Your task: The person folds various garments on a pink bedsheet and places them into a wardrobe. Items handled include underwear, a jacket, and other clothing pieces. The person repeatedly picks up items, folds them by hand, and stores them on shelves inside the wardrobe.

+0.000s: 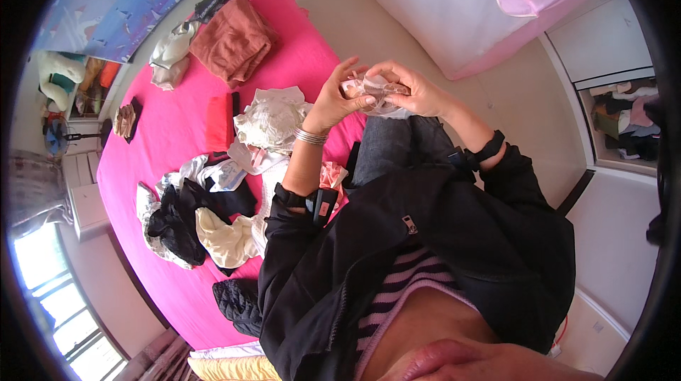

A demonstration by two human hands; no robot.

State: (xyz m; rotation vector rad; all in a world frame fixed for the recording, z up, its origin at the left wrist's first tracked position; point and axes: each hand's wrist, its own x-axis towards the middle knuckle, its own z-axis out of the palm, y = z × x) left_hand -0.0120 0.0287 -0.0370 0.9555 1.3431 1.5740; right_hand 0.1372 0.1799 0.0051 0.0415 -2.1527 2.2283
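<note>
My left hand (pixel 337 94) and my right hand (pixel 409 88) together hold a small crumpled bundle (pixel 376 92) above my knees. It is sheer, whitish and tan, and I cannot tell whether it is plastic or thin fabric. The thumbs press on its near side while the fingers curl around the back. Left of my left wrist, a white lace bra (pixel 270 123) lies on the pink bedsheet (pixel 175 120). A folded red cloth (pixel 219 123) is beside it. Nearer to me are a loose black garment (pixel 178 221) and a cream cloth (pixel 223 237).
A folded rust-brown cloth (pixel 233 38) and pale bras (pixel 173 48) rest toward the bed's far end. Folded beige garments (pixel 125 119) lie near its left edge. On the right stand a pink-and-white fabric enclosure (pixel 447 14) and an open compartment of clothes (pixel 628 120).
</note>
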